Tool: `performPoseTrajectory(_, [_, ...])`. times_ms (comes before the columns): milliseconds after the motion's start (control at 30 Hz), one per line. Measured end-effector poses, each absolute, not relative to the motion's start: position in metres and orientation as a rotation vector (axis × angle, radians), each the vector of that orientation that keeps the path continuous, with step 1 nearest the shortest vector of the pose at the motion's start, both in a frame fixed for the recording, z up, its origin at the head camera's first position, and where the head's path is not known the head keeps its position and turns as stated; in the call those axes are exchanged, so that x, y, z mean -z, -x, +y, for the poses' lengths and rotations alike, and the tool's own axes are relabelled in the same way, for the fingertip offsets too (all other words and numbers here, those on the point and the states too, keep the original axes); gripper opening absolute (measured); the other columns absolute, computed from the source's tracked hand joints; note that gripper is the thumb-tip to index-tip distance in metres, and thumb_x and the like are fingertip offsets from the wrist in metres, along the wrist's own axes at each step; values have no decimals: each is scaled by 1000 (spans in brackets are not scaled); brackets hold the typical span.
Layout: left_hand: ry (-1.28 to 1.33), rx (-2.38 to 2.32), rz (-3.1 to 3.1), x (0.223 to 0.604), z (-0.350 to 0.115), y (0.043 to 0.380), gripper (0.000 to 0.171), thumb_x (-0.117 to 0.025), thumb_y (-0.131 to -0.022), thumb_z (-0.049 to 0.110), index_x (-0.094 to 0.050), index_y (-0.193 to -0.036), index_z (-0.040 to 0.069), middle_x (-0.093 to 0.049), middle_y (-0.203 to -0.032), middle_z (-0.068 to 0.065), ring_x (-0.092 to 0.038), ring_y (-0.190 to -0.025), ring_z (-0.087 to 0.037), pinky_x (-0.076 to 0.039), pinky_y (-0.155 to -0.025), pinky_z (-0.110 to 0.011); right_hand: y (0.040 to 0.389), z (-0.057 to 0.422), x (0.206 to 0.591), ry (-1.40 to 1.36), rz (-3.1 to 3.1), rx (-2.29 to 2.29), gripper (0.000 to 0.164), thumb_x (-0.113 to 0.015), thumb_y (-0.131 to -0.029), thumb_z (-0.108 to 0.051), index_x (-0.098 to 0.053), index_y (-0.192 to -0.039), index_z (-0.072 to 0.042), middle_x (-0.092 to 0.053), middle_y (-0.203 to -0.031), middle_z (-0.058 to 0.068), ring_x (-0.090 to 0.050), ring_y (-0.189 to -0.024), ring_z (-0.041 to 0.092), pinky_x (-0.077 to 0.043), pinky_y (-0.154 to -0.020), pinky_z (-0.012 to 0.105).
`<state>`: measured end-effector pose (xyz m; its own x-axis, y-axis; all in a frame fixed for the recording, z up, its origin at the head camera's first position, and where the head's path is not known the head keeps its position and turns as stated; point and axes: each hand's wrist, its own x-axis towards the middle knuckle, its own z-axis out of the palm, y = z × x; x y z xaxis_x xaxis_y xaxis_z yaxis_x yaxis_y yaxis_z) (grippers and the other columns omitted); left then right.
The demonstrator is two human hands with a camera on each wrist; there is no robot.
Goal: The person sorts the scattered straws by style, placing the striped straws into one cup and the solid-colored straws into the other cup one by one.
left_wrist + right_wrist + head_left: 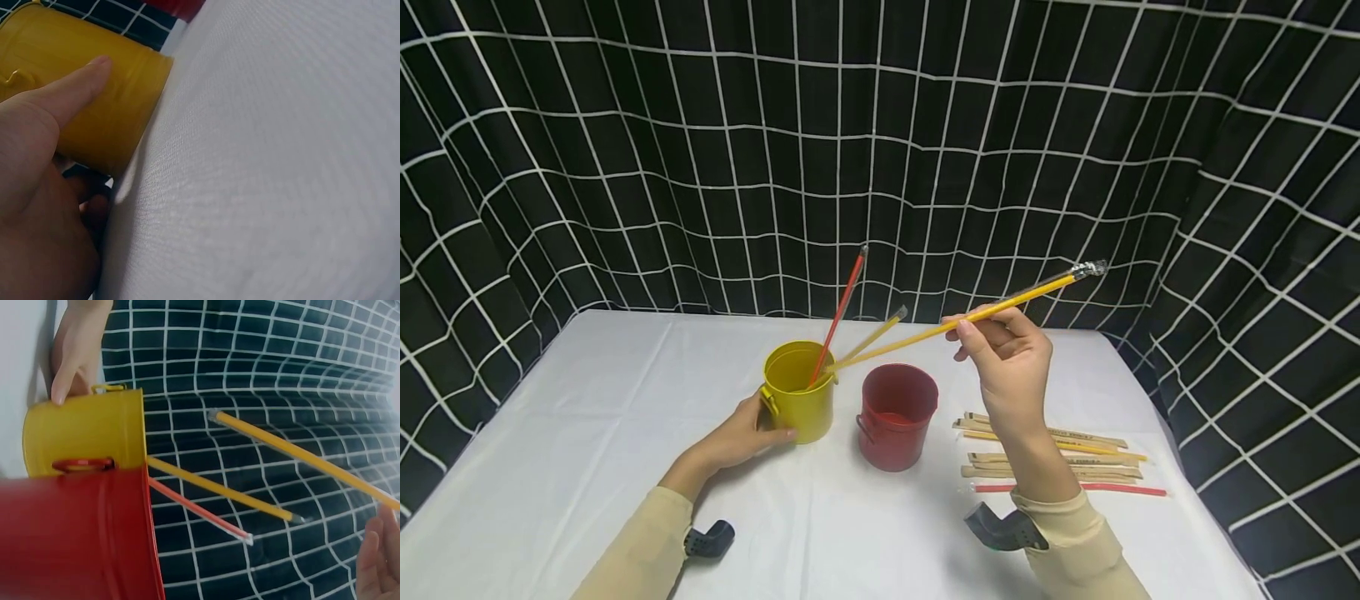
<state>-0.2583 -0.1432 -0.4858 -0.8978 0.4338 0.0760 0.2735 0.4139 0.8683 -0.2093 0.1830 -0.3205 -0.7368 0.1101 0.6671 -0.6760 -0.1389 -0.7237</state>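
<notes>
A yellow straw in a clear wrapper (1015, 298) is pinched between the thumb and fingers of my right hand (1011, 362), raised above the table. In the head view its lower end overlaps the rim of a yellow bucket (808, 417); in the right wrist view that end shows apart from the bucket. My left hand (737, 437) holds the upright bucket low on its side, thumb (81, 87) across the front. Leaning out of the bucket are a wrapped red straw (842, 308) and another yellow straw (876, 332).
Between the hands a red bucket (891, 446) stands upright, right beside the yellow one. To the right, partly behind my right forearm, lie several paper-wrapped sticks (1097, 473), a yellow straw (1105, 451) and a red straw (1127, 489). A black grid-patterned curtain (880, 125) hangs behind the white-covered table (625, 375).
</notes>
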Motion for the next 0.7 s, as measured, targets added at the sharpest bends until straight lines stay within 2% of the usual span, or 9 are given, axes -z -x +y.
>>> performPoseTrajectory(200, [-616,-1494,2502,484,-144,258,88,-77,-89,27,-25,-158,10,-34,-164,-16,-22,-156,-37,-11,-128,-59,215,162,323,-664,-1605,-1950,10,-65,-91,9,-66,-100,5,-80,-92,-1,-72,-78,13,-56,-61,19])
performPoseTrajectory(267, [-613,-1497,2501,484,-144,258,88,-77,-88,26,-25,-158,10,-34,-164,-16,-23,-156,-37,-12,-129,-58,216,155,325,-673,-1599,-1964,11,-64,-91,11,-66,-99,3,-80,-92,-2,-72,-78,11,-56,-61,19])
performPoseTrajectory(433, [-634,-1502,2493,483,-143,257,87,-77,-89,25,-26,-158,10,-36,-163,-16,-24,-156,-37,-13,-128,-59,217,142,331,-635,-1595,-1991,28,-63,-89,14,-69,-95,-13,-79,-88,-6,-72,-75,8,-57,-59,19])
performPoseTrajectory(467, [-632,-1506,2493,483,-143,257,87,-77,-89,25,-26,-158,10,-36,-163,-16,-24,-156,-37,-13,-128,-59,217,140,333,-625,-1606,-1996,27,-64,-88,14,-69,-95,-12,-79,-87,-6,-72,-75,8,-57,-59,19])
performPoseTrajectory(533, [-619,-1514,2492,484,-143,257,86,-77,-88,24,-27,-157,10,-37,-162,-15,-25,-156,-36,-13,-129,-58,218,136,337,-605,-1642,-1999,21,-65,-87,13,-68,-95,-7,-78,-86,-9,-71,-74,6,-58,-60,19])
performPoseTrajectory(600, [-616,-1520,2495,484,-143,256,84,-77,-88,23,-28,-156,10,-38,-161,-15,-25,-155,-36,-13,-128,-58,218,133,340,-597,-1681,-1992,13,-66,-87,12,-65,-96,4,-77,-85,-11,-71,-73,4,-59,-60,19])
performPoseTrajectory(700, [-633,-1515,2501,483,-144,255,83,-76,-89,22,-28,-156,8,-39,-161,-17,-25,-155,-38,-14,-128,-60,218,131,343,-589,-1720,-1973,16,-67,-86,12,-59,-100,16,-76,-84,-13,-71,-73,2,-59,-61,19])
